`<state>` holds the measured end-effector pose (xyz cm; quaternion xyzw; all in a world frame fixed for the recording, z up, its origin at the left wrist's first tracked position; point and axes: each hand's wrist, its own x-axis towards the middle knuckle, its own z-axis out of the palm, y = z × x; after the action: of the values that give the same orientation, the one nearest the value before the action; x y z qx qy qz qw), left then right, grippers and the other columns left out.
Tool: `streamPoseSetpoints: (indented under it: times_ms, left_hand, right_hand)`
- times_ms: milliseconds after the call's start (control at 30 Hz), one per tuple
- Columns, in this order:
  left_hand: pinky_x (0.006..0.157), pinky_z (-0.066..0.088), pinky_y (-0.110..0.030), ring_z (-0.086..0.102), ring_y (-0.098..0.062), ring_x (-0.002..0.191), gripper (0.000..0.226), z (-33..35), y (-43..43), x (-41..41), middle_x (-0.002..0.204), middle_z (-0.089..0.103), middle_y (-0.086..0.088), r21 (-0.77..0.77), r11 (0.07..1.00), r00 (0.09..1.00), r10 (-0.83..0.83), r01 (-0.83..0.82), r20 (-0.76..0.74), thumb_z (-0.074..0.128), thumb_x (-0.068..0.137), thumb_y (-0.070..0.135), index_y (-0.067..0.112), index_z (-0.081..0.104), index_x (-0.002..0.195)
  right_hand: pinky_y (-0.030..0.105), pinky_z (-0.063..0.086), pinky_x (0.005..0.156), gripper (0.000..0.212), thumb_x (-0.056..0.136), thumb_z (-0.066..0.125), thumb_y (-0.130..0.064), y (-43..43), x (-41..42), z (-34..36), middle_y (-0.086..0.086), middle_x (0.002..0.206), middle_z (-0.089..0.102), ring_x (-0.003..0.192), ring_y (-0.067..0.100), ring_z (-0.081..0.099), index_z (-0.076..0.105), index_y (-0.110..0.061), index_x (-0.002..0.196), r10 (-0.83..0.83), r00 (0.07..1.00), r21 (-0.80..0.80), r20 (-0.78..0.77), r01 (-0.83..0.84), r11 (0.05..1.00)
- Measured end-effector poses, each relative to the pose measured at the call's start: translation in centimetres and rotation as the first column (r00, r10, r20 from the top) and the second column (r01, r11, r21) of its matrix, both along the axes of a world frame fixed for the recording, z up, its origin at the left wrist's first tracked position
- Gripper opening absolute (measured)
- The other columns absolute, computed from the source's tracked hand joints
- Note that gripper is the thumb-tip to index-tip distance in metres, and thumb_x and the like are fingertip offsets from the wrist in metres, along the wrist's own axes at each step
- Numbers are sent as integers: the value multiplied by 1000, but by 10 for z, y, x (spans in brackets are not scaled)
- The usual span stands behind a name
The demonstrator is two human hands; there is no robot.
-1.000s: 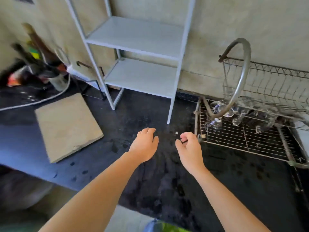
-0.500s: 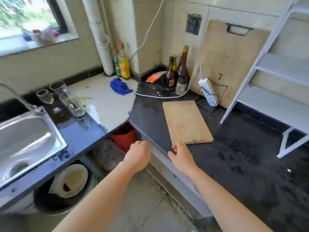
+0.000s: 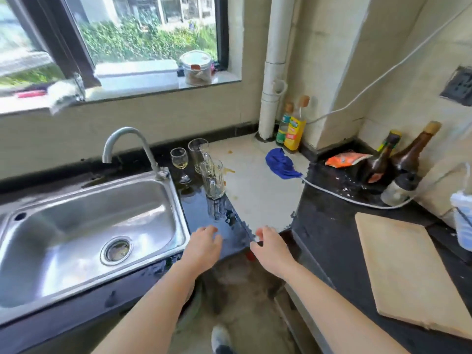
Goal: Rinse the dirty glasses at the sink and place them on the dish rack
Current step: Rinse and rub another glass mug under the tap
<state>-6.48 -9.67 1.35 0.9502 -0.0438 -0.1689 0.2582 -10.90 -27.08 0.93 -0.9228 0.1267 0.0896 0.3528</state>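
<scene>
Swung away from the rack, back to the sink [image 3: 89, 226]! Left hand [image 3: 204, 245] and right hand [image 3: 270, 247] hovered empty, fingers relaxed, at the near counter edge. Three dirty glasses [image 3: 213, 180] waited farther back, just right of the sink. Next pickup, likely.

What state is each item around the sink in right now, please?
faucet, off, no water running.
sink, no glasses inside.
wine glass, upright, a little yellowish liquid inside.
tall glass, upright on counter.
front glass, upright on counter.
left hand, open, holding nothing.
right hand, open, holding nothing.
blue cloth, crumpled.
</scene>
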Motion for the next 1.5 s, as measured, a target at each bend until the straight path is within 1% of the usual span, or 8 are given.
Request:
streamPoseSetpoints:
  times_ms: [467, 700, 800, 867, 967, 1100, 1333, 1500]
  left_hand:
    - [101, 36, -31, 45, -20, 130, 48, -22, -9, 158, 144, 46, -4, -374, 878, 938, 200, -300, -284, 45, 99, 32, 18, 38, 144]
    - [75, 42, -24, 55, -13, 97, 22, -32, -8, 182, 111, 61, -1, -454, 833, 922, 156, -315, -354, 46, 98, 35, 21, 58, 110]
    - [95, 42, -34, 49, -17, 123, 26, -35, 6, 184, 126, 57, -2, -472, 843, 949, 129, -258, -287, 43, 99, 40, 20, 58, 95]
    - [92, 38, -26, 38, -2, 133, 31, -29, 25, 184, 135, 50, 8, -523, 817, 955, 107, -243, -277, 43, 99, 40, 14, 56, 88]
    - [82, 34, -9, 40, 25, 108, 34, -14, 63, 177, 124, 46, 26, -621, 740, 953, 92, -258, -287, 45, 99, 38, 8, 60, 93]
    - [107, 39, -36, 47, -6, 124, 12, -1, 129, 170, 134, 45, 20, -661, 650, 920, 173, -375, -351, 50, 95, 46, 44, 60, 88]
    - [78, 52, -32, 63, -14, 86, 22, -16, 255, 168, 101, 70, 4, -606, 468, 764, 332, -643, -553, 55, 94, 38, 30, 67, 110]
    - [76, 42, -29, 60, -8, 85, 15, -29, 288, 177, 107, 67, 9, -611, 456, 763, 372, -647, -529, 54, 96, 29, 28, 69, 91]
  right_hand:
    - [33, 44, 80, 57, 98, 36, -15, 26, 211, 5, -2, 115, 43, 91, 21, 56, 24, -45, 145, 217, 971, -99, 98, -207, 973]
    - [33, 40, 69, 22, 100, 42, -23, 28, 249, -3, 3, 110, 52, 98, 28, 55, 52, -18, 118, 420, 906, -473, 56, -346, 810]
    - [33, 41, 66, 18, 99, 46, -26, 33, 249, -1, 5, 99, 53, 90, 28, 56, 55, -13, 107, 461, 883, -506, 90, -358, 785]
    - [35, 46, 69, 16, 97, 51, -28, 43, 247, 4, 4, 95, 55, 86, 26, 56, 58, -15, 104, 452, 883, -455, 128, -353, 818]
    - [34, 46, 67, 12, 94, 55, -30, 69, 239, 14, -3, 86, 52, 76, 20, 51, 58, -19, 97, 448, 874, -366, 189, -360, 858]
    - [30, 47, 65, 12, 92, 59, -33, 126, 237, 26, -6, 82, 53, 73, 14, 51, 60, -22, 96, 480, 843, -271, 242, -416, 868]
    - [32, 48, 74, 25, 88, 58, -31, 223, 279, 6, -8, 96, 51, 83, 14, 54, 55, -22, 111, 282, 942, -78, 181, -272, 959]
    - [38, 44, 76, 31, 95, 50, -30, 246, 332, -25, 11, 116, 55, 102, 33, 58, 48, -8, 116, 197, 980, -381, 11, -178, 907]
